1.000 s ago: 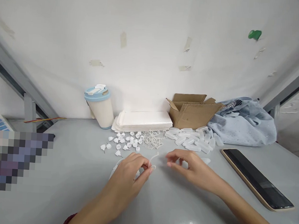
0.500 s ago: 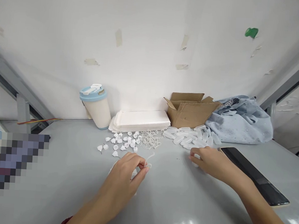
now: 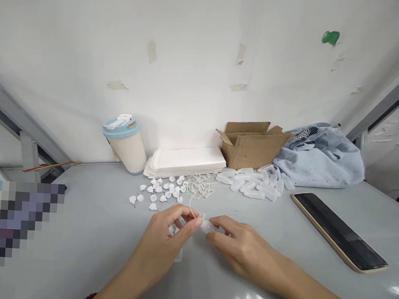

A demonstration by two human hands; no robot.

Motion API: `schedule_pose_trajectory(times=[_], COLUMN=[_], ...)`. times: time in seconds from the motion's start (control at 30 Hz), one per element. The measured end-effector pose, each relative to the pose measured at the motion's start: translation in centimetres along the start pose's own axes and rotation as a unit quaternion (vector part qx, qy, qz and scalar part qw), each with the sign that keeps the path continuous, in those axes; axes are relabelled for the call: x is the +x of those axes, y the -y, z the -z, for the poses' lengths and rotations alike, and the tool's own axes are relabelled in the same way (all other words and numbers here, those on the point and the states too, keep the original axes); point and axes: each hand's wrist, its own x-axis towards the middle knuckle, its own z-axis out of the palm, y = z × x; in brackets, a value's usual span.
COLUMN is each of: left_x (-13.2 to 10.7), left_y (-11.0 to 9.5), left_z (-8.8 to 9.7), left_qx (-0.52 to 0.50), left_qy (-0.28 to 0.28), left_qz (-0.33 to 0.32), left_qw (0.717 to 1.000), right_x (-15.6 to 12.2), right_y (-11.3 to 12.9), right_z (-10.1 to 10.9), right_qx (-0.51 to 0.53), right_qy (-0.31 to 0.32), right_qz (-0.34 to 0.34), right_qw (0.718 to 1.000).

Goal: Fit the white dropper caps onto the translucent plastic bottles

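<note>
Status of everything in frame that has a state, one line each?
left hand, fingers pinching a thin white loop
right hand, fingers pinching a small clear tube
cup, upright, lid on
cardboard box, flaps open
phone, lying flat, screen dark
blue cloth, crumpled

1. A small assembly workshop: a plain grey worktable [image 3: 96,238] bears sorted heaps of small white plastic caps [image 3: 163,192], thin white loops [image 3: 201,186] and translucent plastic tubes [image 3: 255,187].
2. Stacked flat white trays [image 3: 185,160] and an open brown cardboard box [image 3: 253,149] sit behind.
3. Grey metal struts [image 3: 380,111] frame a bare white partition [image 3: 192,45].
</note>
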Motion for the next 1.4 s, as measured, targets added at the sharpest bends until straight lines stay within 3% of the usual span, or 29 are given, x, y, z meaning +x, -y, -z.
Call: schedule_pose_trajectory(times=[0.33,0.6,0.93,1.23,1.4], left_x=[0.0,0.1,-0.1,0.0,0.0], left_y=[0.4,0.6,1.1,1.1,0.8], left_z=[0.1,-0.3,-0.9,-0.5,-0.6], left_qx=[0.012,0.041,0.098,0.070,0.073], left_qy=[0.006,-0.006,0.008,0.096,0.066], left_qz=[-0.005,-0.027,-0.132,-0.139,-0.090], left_qw=[1.000,0.999,0.986,0.983,0.991], right_x=[0.0,0.0,-0.1,0.0,0.0], right_y=[0.0,-0.1,0.2,0.6,0.6], right_z=[-0.2,-0.2,-0.4,-0.5,-0.6], right_qx=[0.028,0.020,-0.044,0.126,0.150], right_qy=[-0.052,-0.049,-0.049,-0.041,-0.040], right_qz=[0.002,0.014,0.032,-0.038,-0.027], right_qw=[0.998,0.998,0.997,0.990,0.987])
